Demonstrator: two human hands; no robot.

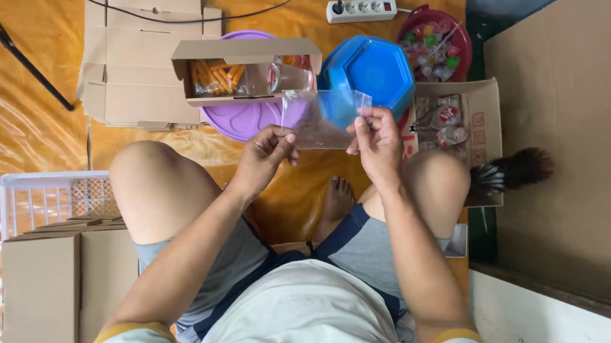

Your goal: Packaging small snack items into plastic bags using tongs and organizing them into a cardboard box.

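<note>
A big sheet of orange plastic (32,126) covers the floor, and the person sits on it with knees spread, one bare foot (337,202) tucked in between them. Over at three o'clock a large brown cardboard panel (577,124) leans in, filling that whole side. Down at eight o'clock sits a closed cardboard box (65,284), and just behind it a white plastic crate (42,194). Up at eleven o'clock there is a stack of flattened cardboard (143,55), with a black cable trailing across it to a white power strip (361,10) at twelve o'clock. Dead ahead lies a purple round lid (241,118), and resting on it an open carton (244,69) with orange sticks and a clear bottle inside. Right beside it, toward one o'clock, a blue six-sided lid (372,69), a red bowl (437,38) of small coloured bits behind that, and a shallow box of bottles (453,120) at two o'clock, a dark brush (514,170) just beyond it.

Now the action: a clear plastic bag (319,119) is up in the air at the centre, in front of the purple and blue lids. The left hand (264,155) pinches its lower left edge between thumb and fingers; the right hand (376,140) nips the top right corner, fingertips closed on the film.
</note>
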